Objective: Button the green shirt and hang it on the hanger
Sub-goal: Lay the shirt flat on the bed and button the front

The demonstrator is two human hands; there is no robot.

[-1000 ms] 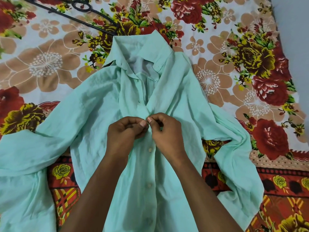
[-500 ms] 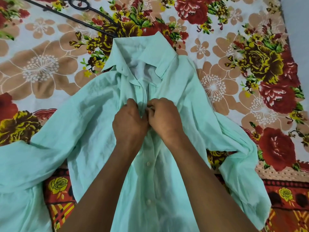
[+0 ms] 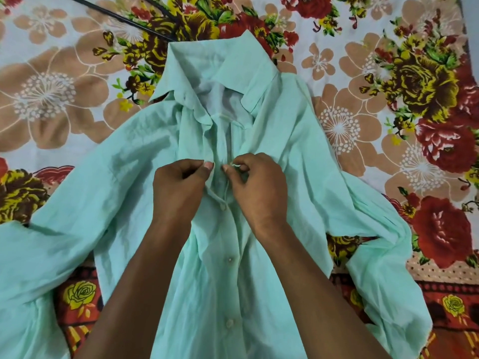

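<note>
Between the two thumbs, at the middle of the placket, a gap of loose cloth is lying where the next fastening is being worked. The right hand is pinching a small pale button and its edge of cloth between thumb and curled fingers, while the left hand, its fingers curled too, is gripping the opposite edge, presumably the buttonhole side, just beside it. Both hands are sitting about level, so neither is nearer; the button is needing to travel left across the gap. The crumpled mint-green cotton shirt is lying face up on the red, brown and white floral bedsheet, its long axis running near to far, collar at the far end. Nearer than the hands, three buttons are looking closed; farther, the placket is still gaping up to the collar. The thin black wire hanger is lying well apart, at the far left, only partly in view.
</note>
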